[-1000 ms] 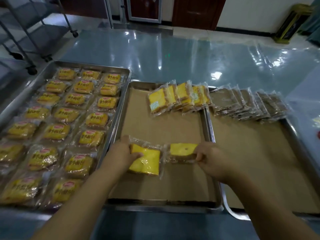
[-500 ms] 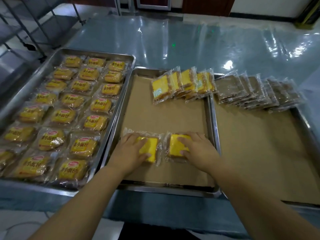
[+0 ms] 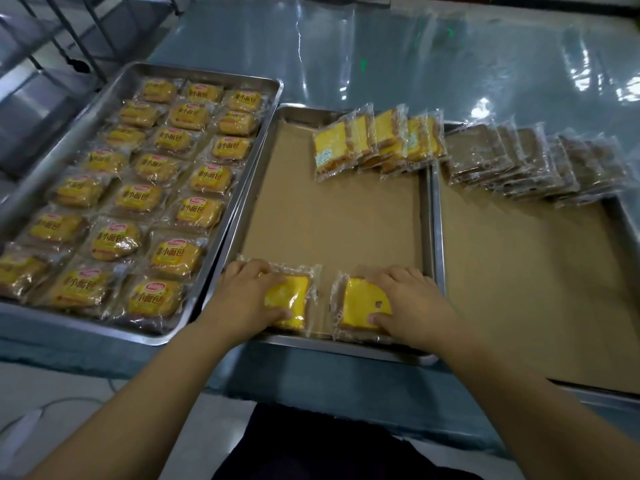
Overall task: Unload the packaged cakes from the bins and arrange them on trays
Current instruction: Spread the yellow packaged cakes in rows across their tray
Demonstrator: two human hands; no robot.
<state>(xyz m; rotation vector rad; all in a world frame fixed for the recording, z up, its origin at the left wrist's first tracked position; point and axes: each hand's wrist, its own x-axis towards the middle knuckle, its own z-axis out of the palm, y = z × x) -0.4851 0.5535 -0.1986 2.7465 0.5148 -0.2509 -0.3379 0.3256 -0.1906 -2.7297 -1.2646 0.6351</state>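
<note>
Two yellow packaged cakes lie flat at the near edge of the paper-lined middle tray [image 3: 432, 237]. My left hand [image 3: 247, 299] grips the left cake packet [image 3: 292, 297], fingers over its far edge and thumb at its near edge. My right hand [image 3: 414, 306] grips the right cake packet [image 3: 358, 303] the same way. A gap of bare paper separates the two packets. A row of yellow cake packets [image 3: 377, 142] leans overlapped along the tray's far end.
The left tray [image 3: 104, 95] is filled with several rows of small bread packets. The right tray [image 3: 620, 223] holds an overlapped row of brown cake packets [image 3: 536, 161] at its far end. Glossy plastic covers the table [image 3: 381, 57]. A metal rack [image 3: 52, 36] stands far left.
Both hands brought their packets down from mid-tray to the near edge and laid them flat, side by side. The camera tilted lower.
</note>
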